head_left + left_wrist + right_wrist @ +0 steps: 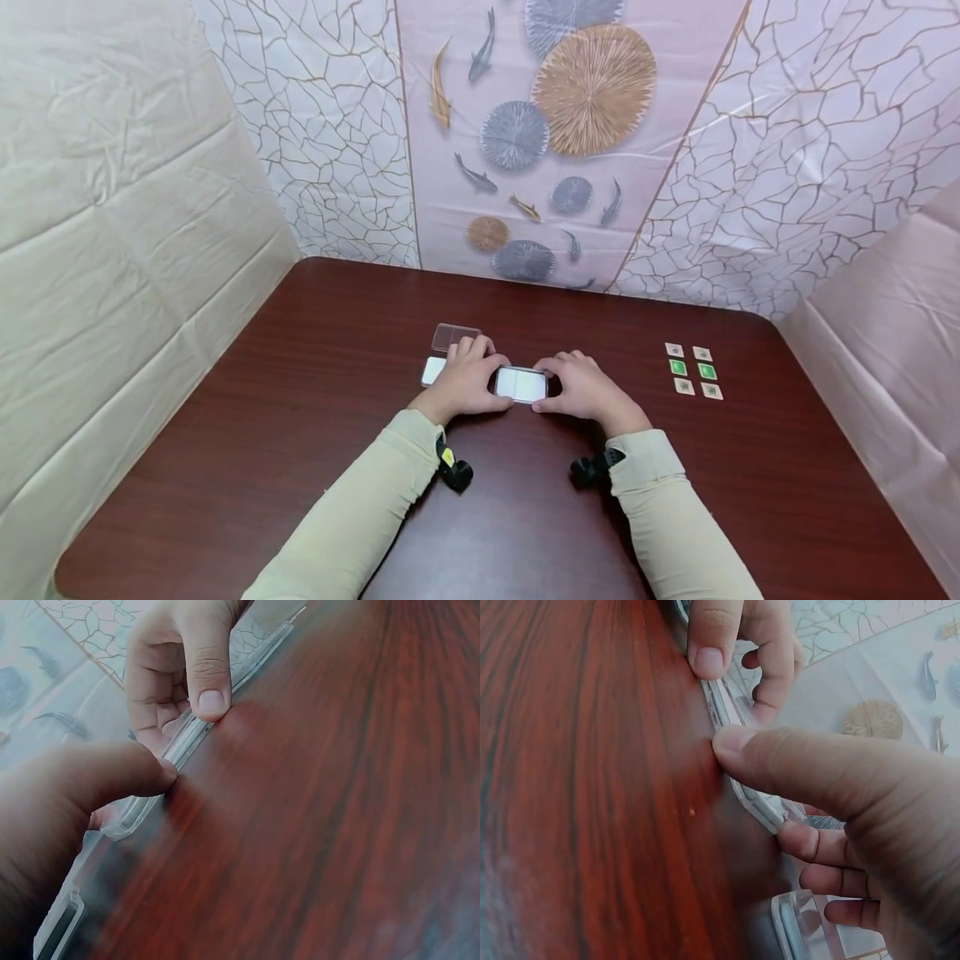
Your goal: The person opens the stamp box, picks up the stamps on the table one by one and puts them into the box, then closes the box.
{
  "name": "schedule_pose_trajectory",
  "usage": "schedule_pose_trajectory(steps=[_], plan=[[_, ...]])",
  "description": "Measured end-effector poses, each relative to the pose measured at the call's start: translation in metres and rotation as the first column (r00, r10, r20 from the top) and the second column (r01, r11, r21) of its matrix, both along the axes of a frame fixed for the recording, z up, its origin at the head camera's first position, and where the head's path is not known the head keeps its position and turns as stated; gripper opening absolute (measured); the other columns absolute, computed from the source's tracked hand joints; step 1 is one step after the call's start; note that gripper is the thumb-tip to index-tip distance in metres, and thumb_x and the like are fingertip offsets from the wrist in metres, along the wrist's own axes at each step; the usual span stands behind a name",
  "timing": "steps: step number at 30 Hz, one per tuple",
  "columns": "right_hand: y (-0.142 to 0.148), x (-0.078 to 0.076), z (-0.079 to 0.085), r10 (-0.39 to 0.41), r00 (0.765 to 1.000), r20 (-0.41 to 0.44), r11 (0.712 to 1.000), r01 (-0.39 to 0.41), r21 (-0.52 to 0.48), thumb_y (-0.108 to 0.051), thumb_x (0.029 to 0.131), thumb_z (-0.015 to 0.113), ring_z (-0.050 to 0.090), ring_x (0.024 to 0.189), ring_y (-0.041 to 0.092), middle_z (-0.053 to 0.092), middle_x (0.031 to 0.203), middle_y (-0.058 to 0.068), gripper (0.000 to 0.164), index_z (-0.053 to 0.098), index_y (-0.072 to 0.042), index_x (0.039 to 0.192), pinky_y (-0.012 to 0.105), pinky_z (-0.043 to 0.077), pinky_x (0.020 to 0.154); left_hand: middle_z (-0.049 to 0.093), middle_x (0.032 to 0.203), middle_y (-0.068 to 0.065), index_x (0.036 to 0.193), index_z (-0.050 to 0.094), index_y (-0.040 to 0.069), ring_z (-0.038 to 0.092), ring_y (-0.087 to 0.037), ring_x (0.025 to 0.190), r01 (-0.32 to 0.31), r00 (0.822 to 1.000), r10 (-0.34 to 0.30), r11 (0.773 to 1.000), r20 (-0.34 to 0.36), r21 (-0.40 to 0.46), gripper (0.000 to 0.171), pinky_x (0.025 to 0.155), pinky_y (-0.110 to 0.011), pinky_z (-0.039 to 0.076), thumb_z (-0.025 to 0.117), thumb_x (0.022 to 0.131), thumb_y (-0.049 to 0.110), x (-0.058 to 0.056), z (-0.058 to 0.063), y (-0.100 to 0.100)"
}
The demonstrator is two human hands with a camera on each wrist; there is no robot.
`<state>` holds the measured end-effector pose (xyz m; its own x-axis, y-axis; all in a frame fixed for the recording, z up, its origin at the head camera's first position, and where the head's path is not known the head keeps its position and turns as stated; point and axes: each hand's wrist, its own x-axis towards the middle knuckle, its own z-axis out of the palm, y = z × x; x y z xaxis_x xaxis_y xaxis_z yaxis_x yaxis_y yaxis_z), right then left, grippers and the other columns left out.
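Observation:
A small rectangular clear-rimmed case (521,385) with a white interior, split by a line across it, lies in front of me at mid-table. My left hand (467,382) grips its left end, and the thumb (142,769) presses on the near edge. At the other end my right hand (587,392) holds it likewise, its thumb (742,744) against the near edge. In both wrist views the two thumbs stand a short way apart along the clear rim. The far fingers are partly hidden behind the case.
Left of the case lie a clear transparent cover (444,335) and a white piece (431,370), both partly covered by my left hand. Several small square tiles (678,367), some green, sit in two columns at right. A patterned cloth (517,192) hangs behind the table (337,350).

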<state>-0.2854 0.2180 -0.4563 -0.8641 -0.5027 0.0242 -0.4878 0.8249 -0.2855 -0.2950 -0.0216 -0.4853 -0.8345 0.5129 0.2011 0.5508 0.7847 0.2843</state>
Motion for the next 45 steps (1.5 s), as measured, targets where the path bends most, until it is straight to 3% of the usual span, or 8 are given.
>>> schedule_pose_trajectory(steps=[7, 13, 21, 26, 30, 37, 45], plan=[[0.000, 0.000, 0.003, 0.009, 1.000, -0.007, 0.999, -0.009, -0.035, -0.044, 0.077, 0.084, 0.052, 0.108, 0.029, 0.064, 0.118, 0.008, 0.056, 0.070, -0.015, 0.122, 0.055, 0.039, 0.097, 0.045, 0.119, 0.001, 0.123, 0.066, 0.026, 0.037, -0.021, 0.108, 0.004, 0.999, -0.005, 1.000, -0.033, -0.028, 0.059, 0.090, -0.040, 0.030, 0.071, 0.077, 0.062, 0.000, 0.000, -0.003], [0.015, -0.004, 0.003, 0.030, 0.999, 0.043, 0.991, -0.024, -0.134, -0.040, 0.080, 0.084, 0.052, 0.111, 0.026, 0.063, 0.122, 0.006, 0.055, 0.069, -0.015, 0.127, 0.049, 0.044, 0.096, 0.047, 0.120, 0.000, 0.128, 0.065, 0.024, 0.038, -0.022, 0.108, 0.018, 0.998, -0.022, 0.998, -0.059, -0.057, 0.065, 0.090, -0.041, 0.031, 0.067, 0.078, 0.066, 0.000, -0.001, -0.004], [0.018, -0.019, 0.001, -0.073, 0.990, 0.125, 0.939, 0.110, -0.326, -0.028, 0.087, 0.080, 0.052, 0.114, 0.032, 0.059, 0.125, 0.013, 0.062, 0.058, -0.005, 0.140, 0.054, 0.044, 0.097, 0.046, 0.116, -0.001, 0.127, 0.066, 0.030, 0.039, -0.022, 0.104, -0.006, 0.994, -0.003, 0.997, -0.113, -0.078, 0.060, 0.088, -0.041, 0.032, 0.066, 0.080, 0.066, 0.002, -0.005, -0.008], [0.007, -0.030, -0.009, -0.207, 0.972, 0.113, 0.932, 0.232, -0.279, -0.033, 0.091, 0.074, 0.050, 0.123, 0.036, 0.056, 0.135, 0.018, 0.064, 0.053, -0.003, 0.145, 0.057, 0.039, 0.102, 0.046, 0.121, -0.004, 0.130, 0.066, 0.030, 0.039, -0.025, 0.106, -0.016, 0.992, 0.006, 0.996, -0.124, -0.084, 0.058, 0.090, -0.043, 0.032, 0.064, 0.083, 0.064, 0.006, -0.006, -0.008], [0.000, -0.035, -0.012, -0.275, 0.959, 0.074, 0.936, 0.285, -0.209, -0.035, 0.092, 0.072, 0.047, 0.130, 0.039, 0.054, 0.141, 0.020, 0.065, 0.052, -0.004, 0.145, 0.061, 0.033, 0.107, 0.044, 0.126, -0.006, 0.134, 0.064, 0.032, 0.039, -0.026, 0.111, -0.035, 0.993, 0.023, 0.994, -0.118, -0.100, 0.058, 0.092, -0.045, 0.032, 0.062, 0.085, 0.064, 0.009, -0.006, -0.007], [-0.005, -0.038, -0.012, -0.292, 0.956, 0.034, 0.948, 0.294, -0.124, -0.035, 0.092, 0.073, 0.044, 0.132, 0.042, 0.052, 0.145, 0.020, 0.064, 0.053, -0.008, 0.146, 0.063, 0.032, 0.107, 0.044, 0.129, -0.008, 0.134, 0.064, 0.034, 0.040, -0.027, 0.112, -0.058, 0.992, 0.046, 0.994, -0.118, -0.098, 0.058, 0.093, -0.046, 0.033, 0.062, 0.085, 0.065, 0.011, -0.006, -0.006], [-0.007, -0.040, -0.012, -0.295, 0.951, 0.087, 0.947, 0.304, -0.106, -0.036, 0.093, 0.072, 0.039, 0.133, 0.044, 0.047, 0.147, 0.020, 0.062, 0.054, -0.010, 0.146, 0.062, 0.030, 0.106, 0.043, 0.129, -0.008, 0.133, 0.064, 0.035, 0.039, -0.027, 0.113, -0.065, 0.992, 0.053, 0.993, -0.119, -0.097, 0.058, 0.093, -0.045, 0.032, 0.061, 0.084, 0.066, 0.010, -0.007, -0.007]])
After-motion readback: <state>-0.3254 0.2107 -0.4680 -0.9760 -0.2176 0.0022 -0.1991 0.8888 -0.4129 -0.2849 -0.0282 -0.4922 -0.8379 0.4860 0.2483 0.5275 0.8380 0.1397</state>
